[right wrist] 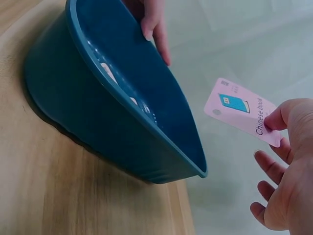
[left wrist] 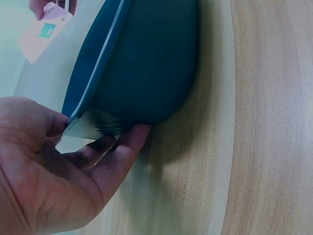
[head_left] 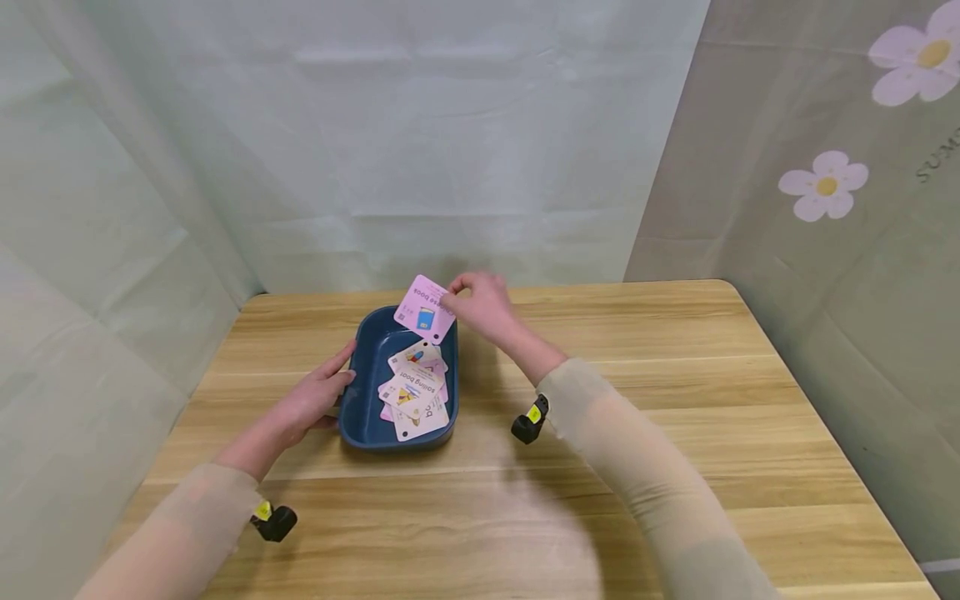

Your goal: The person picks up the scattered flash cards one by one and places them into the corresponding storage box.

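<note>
A blue plastic bin (head_left: 365, 408) stands on the wooden table. Several picture cards (head_left: 420, 387) lie overlapping inside it, the topmost printed "sailing boat". My left hand (head_left: 321, 393) holds the bin's left side, with a digit at the rim and other fingers against the outer wall (left wrist: 142, 63). Between thumb and finger, my right hand (head_left: 483, 307) pinches a pink card (right wrist: 239, 108) labelled "Chinese book" by one edge. In the head view this card overlaps the bin's far end; in the right wrist view it is beyond the rim, its picture side showing.
The wooden table (head_left: 675, 400) extends right and toward me. A pale sheet (head_left: 450, 142) hangs behind its far edge, and a flower-printed sheet (head_left: 825, 267) hangs along the right. Each sleeve carries a black wrist camera (head_left: 529, 427).
</note>
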Motion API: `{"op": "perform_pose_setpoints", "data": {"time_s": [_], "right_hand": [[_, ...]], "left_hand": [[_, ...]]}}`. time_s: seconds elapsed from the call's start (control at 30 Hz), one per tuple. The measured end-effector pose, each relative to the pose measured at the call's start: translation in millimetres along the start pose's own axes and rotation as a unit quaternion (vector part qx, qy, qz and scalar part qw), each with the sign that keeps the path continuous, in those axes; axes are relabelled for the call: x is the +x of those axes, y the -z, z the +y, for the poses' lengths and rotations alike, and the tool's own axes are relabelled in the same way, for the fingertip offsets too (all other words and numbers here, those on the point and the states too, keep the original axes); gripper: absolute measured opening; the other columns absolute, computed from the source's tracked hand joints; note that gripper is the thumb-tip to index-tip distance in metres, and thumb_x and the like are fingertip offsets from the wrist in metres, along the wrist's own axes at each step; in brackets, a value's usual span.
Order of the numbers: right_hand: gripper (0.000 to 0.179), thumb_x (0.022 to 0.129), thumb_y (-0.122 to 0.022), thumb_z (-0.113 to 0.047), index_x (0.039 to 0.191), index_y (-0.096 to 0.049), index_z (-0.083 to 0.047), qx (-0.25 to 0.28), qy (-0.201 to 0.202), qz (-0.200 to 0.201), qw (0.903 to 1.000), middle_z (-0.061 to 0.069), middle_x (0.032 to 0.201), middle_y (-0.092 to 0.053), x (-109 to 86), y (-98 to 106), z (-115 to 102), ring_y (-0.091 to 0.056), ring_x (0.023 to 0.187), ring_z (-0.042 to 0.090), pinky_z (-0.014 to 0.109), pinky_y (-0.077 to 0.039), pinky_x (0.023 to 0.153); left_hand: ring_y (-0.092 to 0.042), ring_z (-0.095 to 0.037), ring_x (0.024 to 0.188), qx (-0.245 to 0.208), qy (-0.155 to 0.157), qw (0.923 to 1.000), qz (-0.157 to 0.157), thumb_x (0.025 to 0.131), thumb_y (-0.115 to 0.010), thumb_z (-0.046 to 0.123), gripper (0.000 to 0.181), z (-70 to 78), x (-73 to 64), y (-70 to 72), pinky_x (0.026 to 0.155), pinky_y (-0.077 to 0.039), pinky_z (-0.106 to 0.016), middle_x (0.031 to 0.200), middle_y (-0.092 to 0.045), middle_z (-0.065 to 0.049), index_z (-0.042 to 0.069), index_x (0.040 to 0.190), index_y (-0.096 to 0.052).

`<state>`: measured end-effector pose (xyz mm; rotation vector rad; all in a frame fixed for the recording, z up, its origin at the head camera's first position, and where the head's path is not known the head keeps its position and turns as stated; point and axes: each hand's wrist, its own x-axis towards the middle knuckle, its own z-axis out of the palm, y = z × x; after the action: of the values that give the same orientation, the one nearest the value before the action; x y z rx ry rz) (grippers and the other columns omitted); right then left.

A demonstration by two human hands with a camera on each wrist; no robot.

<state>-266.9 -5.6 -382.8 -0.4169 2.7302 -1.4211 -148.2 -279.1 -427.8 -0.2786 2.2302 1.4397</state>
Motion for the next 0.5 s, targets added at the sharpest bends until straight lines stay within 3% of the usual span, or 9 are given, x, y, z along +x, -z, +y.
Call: {"op": "perform_pose_setpoints", "data": {"time_s": [0.5], "right_hand": [[0.014, 0.092, -0.068, -0.033, 0.087, -0.068, -0.020, -0.087, 0.056, -0.010, 0.9946, 0.003, 0.115, -0.065, -2.3, -19.1, -1.6, -0.044, 0.114, 0.026, 0.040, -0.041, 0.092]], "left_hand": [[-0.030, -0.057, 0.142, -0.001, -0.002, 1.0000, -0.004, 0.113, -0.031, 0.031, 0.061, -1.3, 1.0, 2.3, 0.099, -0.042, -0.068, 0.167, -0.001, -0.028, 0.040, 0.163, 0.003]]}}
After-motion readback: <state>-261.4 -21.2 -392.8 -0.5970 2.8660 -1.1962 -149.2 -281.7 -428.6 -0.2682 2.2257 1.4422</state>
